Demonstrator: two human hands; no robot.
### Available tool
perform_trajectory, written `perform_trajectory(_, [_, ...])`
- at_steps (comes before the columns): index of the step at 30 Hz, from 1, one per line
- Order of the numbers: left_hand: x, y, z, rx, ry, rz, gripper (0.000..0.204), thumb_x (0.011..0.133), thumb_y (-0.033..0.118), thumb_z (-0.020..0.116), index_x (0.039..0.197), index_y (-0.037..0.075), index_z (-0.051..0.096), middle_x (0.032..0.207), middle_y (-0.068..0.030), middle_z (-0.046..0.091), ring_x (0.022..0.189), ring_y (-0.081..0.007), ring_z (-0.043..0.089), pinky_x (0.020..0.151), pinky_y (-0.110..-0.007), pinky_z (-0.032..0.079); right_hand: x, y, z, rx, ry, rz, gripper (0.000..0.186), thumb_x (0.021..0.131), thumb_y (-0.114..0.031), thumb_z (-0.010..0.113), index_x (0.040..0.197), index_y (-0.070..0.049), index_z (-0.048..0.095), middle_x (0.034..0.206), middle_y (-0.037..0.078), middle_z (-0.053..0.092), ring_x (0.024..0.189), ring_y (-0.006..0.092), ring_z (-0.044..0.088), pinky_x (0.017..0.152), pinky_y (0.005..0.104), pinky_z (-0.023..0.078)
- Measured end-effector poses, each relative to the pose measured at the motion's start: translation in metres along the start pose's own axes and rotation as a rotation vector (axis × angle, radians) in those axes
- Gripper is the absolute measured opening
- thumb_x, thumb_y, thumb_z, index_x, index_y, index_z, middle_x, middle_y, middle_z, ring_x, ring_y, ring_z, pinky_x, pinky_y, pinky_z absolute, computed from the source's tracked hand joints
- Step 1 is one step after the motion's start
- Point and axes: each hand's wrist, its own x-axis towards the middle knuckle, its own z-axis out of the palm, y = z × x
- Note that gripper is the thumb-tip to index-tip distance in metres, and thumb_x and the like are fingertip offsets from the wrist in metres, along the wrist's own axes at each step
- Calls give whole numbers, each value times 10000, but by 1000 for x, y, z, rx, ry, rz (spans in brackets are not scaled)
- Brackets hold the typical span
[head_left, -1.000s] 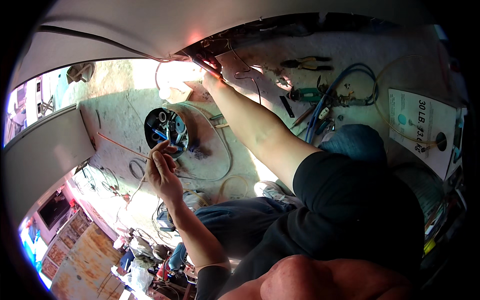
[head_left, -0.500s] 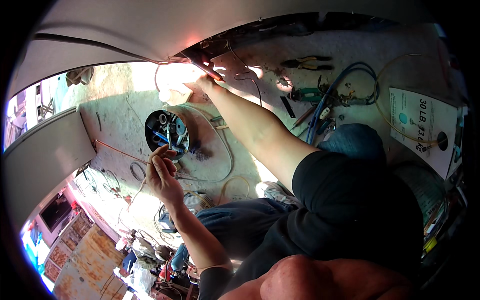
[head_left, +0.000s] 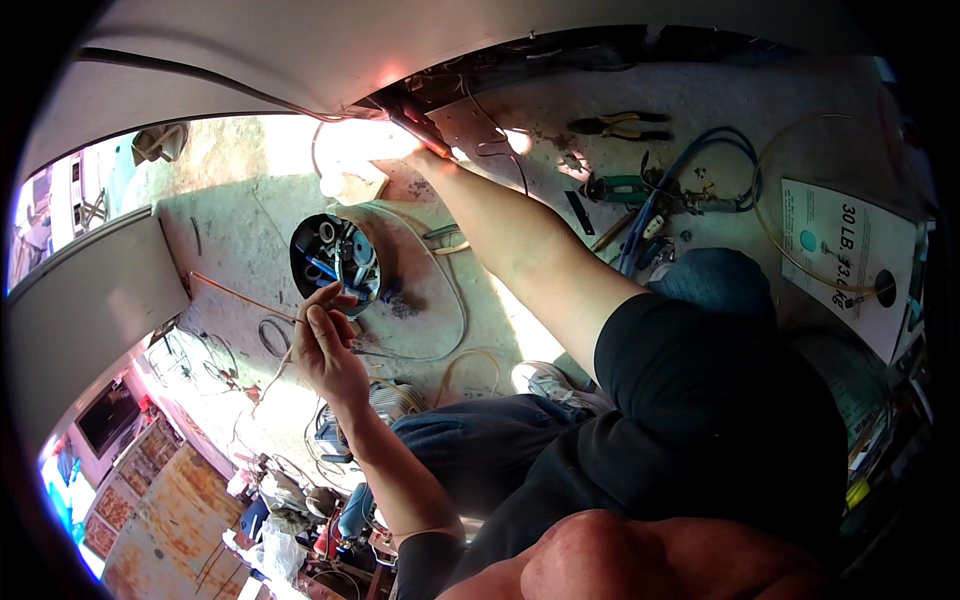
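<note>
My left hand point(head_left: 327, 335) pinches a thin copper-coloured rod point(head_left: 240, 295) beside a round container point(head_left: 372, 245) of rings, blue items and small tools. My right arm reaches up to the lower edge of a pale cabinet panel point(head_left: 270, 55), where my right hand point(head_left: 420, 150), washed out by glare, grips a dark tool with an orange-lit tube point(head_left: 422, 133), apparently a torch. A red glow shows on the panel above it; dark wiring fills the opening. A small pale board point(head_left: 362, 188) lies on the floor just below that hand.
Pliers point(head_left: 620, 127), a green-handled tool point(head_left: 618, 187), blue hoses point(head_left: 730, 135) and a white cardboard box point(head_left: 830, 285) lie on the floor at right. A pale panel point(head_left: 100, 300) stands at left. Cluttered gear point(head_left: 285, 515) and a rusty sheet point(head_left: 170, 520) are at lower left.
My right arm and the tool in that hand have shifted a little to the right. My left hand keeps the rod in nearly the same place.
</note>
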Motion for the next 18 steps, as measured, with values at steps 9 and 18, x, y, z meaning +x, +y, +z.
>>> perform_trajectory(9, [-2, 2, 0, -12, -7, 0, 383, 1147, 276, 411, 1196, 29, 700, 940, -31, 699, 646, -31, 392, 580, -188, 317, -2, -1, -1, -8, -24, 34, 263, 919, -31, 651, 1178, 6, 621, 943, 37, 630, 765, 143, 608, 651, 322, 513])
perform_trajectory(18, [-5, 2, -1, -30, -7, 22, 374, 1145, 270, 420, 1200, 26, 699, 938, -24, 699, 647, -30, 398, 580, -186, 325, -12, -12, -3, 36, -38, 141, 263, 920, -33, 649, 1179, 3, 623, 957, 35, 630, 771, 141, 609, 652, 321, 515])
